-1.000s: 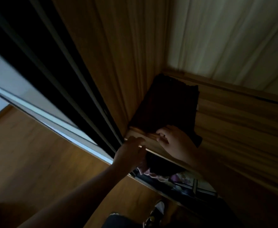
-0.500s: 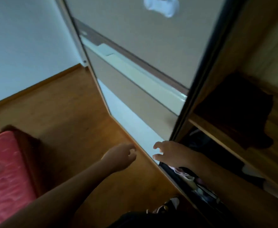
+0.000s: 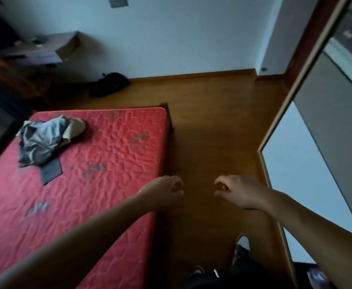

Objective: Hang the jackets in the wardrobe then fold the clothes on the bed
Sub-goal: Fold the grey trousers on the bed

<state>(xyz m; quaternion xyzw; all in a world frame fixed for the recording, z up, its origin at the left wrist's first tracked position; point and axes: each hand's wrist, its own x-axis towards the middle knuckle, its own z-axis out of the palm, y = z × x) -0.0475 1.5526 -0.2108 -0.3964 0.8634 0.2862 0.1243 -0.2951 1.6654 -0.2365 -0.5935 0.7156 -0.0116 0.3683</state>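
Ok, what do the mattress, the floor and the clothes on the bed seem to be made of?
Mattress: red quilted fabric, faint sheen, stitched hexagons.
Floor: wood or wood-look laminate, brown, semi-gloss; grain too blurred to settle.
Clothes: soft grey and beige cloth, matte, crumpled folds.

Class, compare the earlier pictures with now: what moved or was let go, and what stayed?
Both hands came off the dark folded garment on the wardrobe shelf as the person turned left toward the bed. The left hand and right hand now hang empty and loosely curled. Stayed: hands side by side.
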